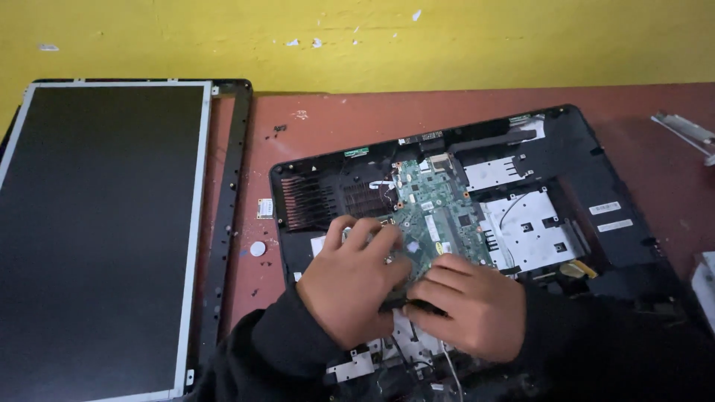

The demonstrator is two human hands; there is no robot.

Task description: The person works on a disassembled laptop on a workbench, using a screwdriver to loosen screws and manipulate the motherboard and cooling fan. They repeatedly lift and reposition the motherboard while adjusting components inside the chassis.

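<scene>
Left of the hands we see a dark screen panel (100,231) lying flat, with a black bezel frame (227,216) along its right edge. Just left of them sit a white coin cell (258,249) and a small chip card (265,208). Far right lies a metal bracket (685,130). Behind everything stands a yellow wall (447,37).

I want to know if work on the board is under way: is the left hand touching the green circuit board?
Touching. The head view shows the left hand lying with its fingertips on the green circuit board.
</scene>
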